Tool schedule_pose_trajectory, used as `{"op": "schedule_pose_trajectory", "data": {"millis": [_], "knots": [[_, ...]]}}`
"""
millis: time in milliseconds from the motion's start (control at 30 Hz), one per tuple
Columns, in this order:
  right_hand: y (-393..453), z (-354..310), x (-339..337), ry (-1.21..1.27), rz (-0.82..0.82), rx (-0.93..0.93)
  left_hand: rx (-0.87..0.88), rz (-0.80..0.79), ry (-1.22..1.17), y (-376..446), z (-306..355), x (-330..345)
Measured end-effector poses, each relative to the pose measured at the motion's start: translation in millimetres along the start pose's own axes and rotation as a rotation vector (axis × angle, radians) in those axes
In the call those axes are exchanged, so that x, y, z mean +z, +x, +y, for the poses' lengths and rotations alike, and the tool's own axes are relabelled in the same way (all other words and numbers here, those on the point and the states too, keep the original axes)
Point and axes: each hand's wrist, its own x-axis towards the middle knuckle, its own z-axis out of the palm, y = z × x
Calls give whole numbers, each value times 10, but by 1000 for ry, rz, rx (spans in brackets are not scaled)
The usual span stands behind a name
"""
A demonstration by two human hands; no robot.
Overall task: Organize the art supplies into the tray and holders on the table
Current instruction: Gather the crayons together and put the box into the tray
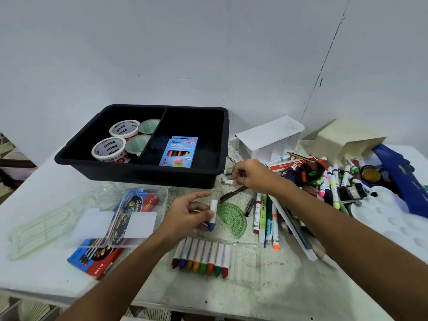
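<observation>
A row of eight white-wrapped crayons [202, 257] lies below the left hand [186, 215], which pinches a blue-tipped crayon [212, 215]. The right hand [251, 174] pinches a small white piece [228, 181] beside the black divided tray [143, 144] holding a "Ninso NEON" pencil box [178, 151].

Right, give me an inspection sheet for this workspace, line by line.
Surface: white table, stained near the front.
Job's things: black tray holds tape rolls in its left compartment and a neon pencil box in its right; crayon row near the front; white holder beside the tray.
Clutter: marker pile, green protractor, clear case, paint palette.
Hands: left hand pinches a blue crayon; right hand pinches a small white piece.
Cables: nothing seen.
Surroundings: plain wall.
</observation>
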Motion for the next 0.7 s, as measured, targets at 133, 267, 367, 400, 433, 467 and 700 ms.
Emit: {"op": "schedule_pose_trajectory", "data": {"millis": [133, 267, 367, 400, 433, 467, 700], "knots": [[-329, -159, -33, 204, -54, -27, -1, -49, 67, -47, 27, 22], [-714, -280, 50, 439, -92, 51, -19, -74, 97, -93, 45, 89], [-941, -307, 196, 597, -88, 159, 1, -104, 172, -118, 48, 125], [-1012, -316, 243, 641, -85, 200, 2, -122, 196, -130, 47, 141], [-1074, -325, 286, 670, -83, 236, 4, -137, 219, -140, 41, 157], [-1122, -338, 318, 680, -83, 264, 9, -149, 242, -151, 37, 174], [-1318, -350, 475, 636, -52, 344, 149, -235, 516, -172, -44, 284]]}}
